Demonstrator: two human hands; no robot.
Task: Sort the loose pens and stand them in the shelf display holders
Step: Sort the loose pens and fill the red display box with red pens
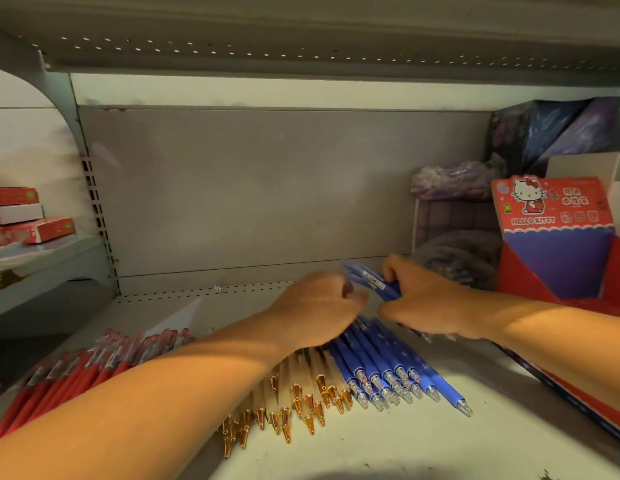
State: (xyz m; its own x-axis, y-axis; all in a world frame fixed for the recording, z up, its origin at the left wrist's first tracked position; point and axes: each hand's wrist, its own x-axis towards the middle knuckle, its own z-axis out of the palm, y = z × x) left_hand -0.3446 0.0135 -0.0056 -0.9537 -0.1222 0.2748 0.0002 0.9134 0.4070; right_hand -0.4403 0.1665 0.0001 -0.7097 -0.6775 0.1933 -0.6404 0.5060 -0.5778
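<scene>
A: Hands, status?
B: Right hand (pixel 426 303) grips a bundle (pixel 370 280) of blue pens, thumb over the top, fingers curled beneath. The bundle is held above the shelf (pixel 388 448), slanting up and left, its ends sticking out past the thumb.
A: Left?
B: Left hand (pixel 319 303) seen from the back, blurred. Knuckles bent, fingertips just beside the bundle's lower end. Pinching a pen or only touching: cannot tell.
A: Loose stock?
B: Three groups lying flat on the shelf, tips toward the camera. Red pens (pixel 76 368) far left, partly under the left forearm. Cream pens (pixel 301 393) with gold tips in the middle, crossed by the same forearm. Blue pens (pixel 388 362) right of them, side by side, clear tips fanned out, upper ends hidden under both hands.
A: Holder?
B: Red and blue holder (pixel 557 237) with a cartoon-cat header card stands at the right, just behind the right forearm. Its blue inner wall shows; its bottom is hidden.
A: Anything else?
B: Purple pack (pixel 453 180) atop a gridded box (pixel 450 220), left of the holder, against the back panel. Dark box (pixel 550 133) behind, top right. Red boxes (pixel 31 230) stacked on the neighbouring shelf, far left.
</scene>
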